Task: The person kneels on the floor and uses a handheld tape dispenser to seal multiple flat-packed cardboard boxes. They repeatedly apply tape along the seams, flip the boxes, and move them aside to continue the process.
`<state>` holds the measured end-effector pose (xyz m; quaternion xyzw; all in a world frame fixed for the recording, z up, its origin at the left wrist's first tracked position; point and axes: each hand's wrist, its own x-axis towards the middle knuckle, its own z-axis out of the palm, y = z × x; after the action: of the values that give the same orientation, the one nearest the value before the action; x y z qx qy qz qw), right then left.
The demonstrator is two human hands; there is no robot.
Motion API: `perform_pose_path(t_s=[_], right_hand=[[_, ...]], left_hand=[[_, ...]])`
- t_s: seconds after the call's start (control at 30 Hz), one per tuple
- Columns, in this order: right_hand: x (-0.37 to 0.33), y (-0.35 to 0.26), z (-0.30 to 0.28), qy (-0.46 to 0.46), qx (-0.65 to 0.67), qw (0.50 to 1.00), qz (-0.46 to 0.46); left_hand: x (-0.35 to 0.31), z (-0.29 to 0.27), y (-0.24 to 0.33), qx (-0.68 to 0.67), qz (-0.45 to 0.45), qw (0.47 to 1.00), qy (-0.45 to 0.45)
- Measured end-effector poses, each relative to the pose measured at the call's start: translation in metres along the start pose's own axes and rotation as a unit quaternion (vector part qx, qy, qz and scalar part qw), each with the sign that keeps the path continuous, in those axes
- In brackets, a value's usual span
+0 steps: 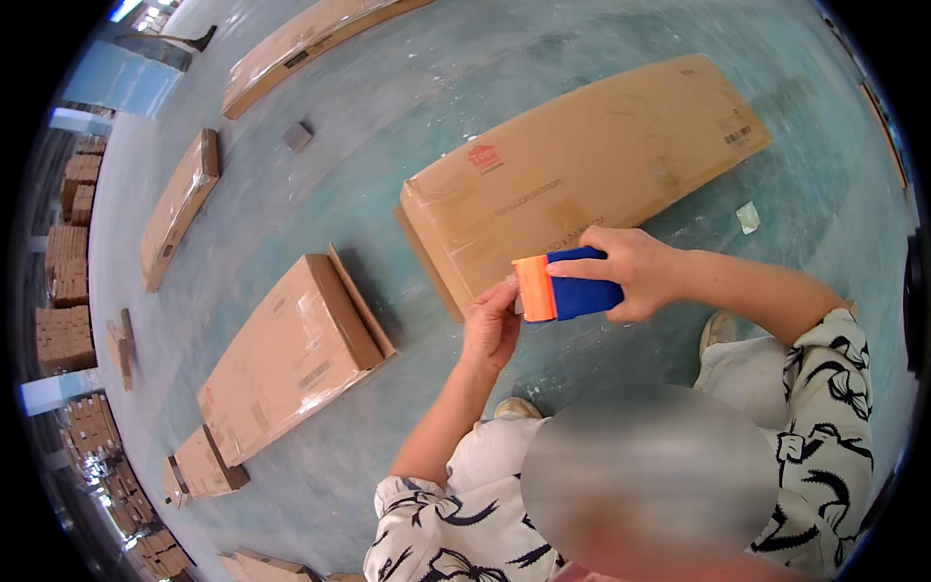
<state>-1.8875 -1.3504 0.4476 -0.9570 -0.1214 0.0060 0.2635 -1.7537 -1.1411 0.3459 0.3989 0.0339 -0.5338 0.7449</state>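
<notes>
My right hand (640, 272) is wrapped round a blue and orange tape dispenser (585, 283), held above the floor at the near side of a long cardboard box (582, 155). The fingertips of my left hand (492, 325) are pinched at the dispenser's orange front edge, on what looks like the clear end of the tape. The long box lies flat, with a flap (432, 262) standing out from its left end. Red and black print marks its top.
Another cardboard box (286, 354) lies to the left, a flap open at its right end. More narrow boxes (181, 209) lie farther left and at the back (301, 44). A small grey block (298, 137) and a pale scrap (748, 217) are on the floor. Stacked cartons (66, 262) line the far left.
</notes>
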Motion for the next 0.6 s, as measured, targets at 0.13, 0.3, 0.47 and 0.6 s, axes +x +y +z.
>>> perform_pose_path(t_s=[0.13,0.3,0.47,0.6], right_hand=[[-0.006,-0.001,-0.001,0.000,-0.066,0.996,-0.052],[-0.056,0.022,-0.006,-0.005,-0.113,0.993,-0.046],[-0.092,0.056,0.001,-0.053,-0.102,0.992,-0.049],[-0.071,0.059,0.027,-0.057,-0.075,0.991,-0.091]], left_hand=[[-0.015,0.004,-0.001,0.261,0.109,0.953,0.107],[-0.041,-0.036,0.036,0.397,0.180,0.864,0.251],[-0.062,-0.093,0.002,0.545,0.130,0.739,0.374],[-0.057,-0.107,-0.038,0.624,0.136,0.581,0.504]])
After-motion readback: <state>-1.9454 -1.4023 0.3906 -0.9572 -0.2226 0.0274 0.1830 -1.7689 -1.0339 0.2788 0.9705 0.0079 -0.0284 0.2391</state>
